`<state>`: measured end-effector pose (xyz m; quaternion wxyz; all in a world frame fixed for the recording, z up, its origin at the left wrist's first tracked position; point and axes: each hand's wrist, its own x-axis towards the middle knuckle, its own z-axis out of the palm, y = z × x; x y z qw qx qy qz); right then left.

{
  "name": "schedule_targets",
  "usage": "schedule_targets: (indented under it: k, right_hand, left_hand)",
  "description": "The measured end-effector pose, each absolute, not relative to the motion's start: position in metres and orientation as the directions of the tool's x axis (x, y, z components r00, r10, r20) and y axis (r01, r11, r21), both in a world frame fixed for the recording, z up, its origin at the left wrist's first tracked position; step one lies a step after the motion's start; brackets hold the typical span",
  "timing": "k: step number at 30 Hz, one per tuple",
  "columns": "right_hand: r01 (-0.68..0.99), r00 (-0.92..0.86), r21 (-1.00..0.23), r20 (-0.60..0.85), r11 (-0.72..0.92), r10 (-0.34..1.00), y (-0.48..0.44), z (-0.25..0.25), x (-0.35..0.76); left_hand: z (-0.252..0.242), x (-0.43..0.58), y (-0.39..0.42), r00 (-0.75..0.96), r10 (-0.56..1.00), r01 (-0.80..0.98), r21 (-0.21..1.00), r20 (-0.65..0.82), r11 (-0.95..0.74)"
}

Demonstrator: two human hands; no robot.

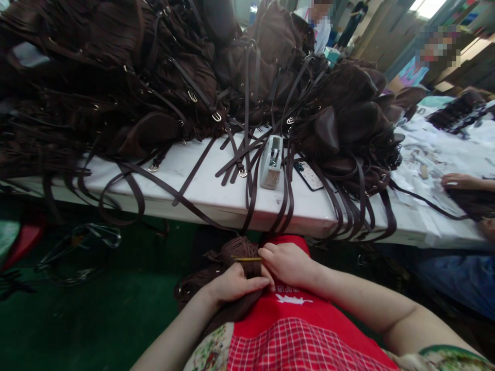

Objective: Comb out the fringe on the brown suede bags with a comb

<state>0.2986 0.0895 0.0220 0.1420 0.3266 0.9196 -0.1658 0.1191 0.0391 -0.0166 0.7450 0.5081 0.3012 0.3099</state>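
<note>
A dark brown bag [242,250] with gathered fabric rests at my lap, just below the table edge. My left hand [234,282] is closed on it, its thumb stretched across the brown material. From the other side my right hand [284,263] meets it, fingers bent at the bag's edge. A slim yellow-gold piece [246,259] lies across the bag by my right fingertips; its kind is unclear. Whether the right fingers pinch this piece or the bag's material is hard to make out. More of the bag hangs down behind my left wrist.
A white table [193,175] carries heaped brown bags [174,67], their straps and buckles trailing over the edge. A grey-white dispenser-like device [271,162] and a phone [309,175] stand among the straps. At right, a co-worker's hand [462,181] touches brown material. Other people are farther back.
</note>
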Motion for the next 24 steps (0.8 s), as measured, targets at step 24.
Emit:
schedule_targets:
  k: [24]
  right_hand:
    - [0.831, -0.541, -0.107, -0.385, 0.546, 0.748, 0.108, -0.008, 0.283]
  left_hand:
    - [-0.032, 0.134, 0.032, 0.541, 0.827, 0.15, 0.985, -0.152, 0.083]
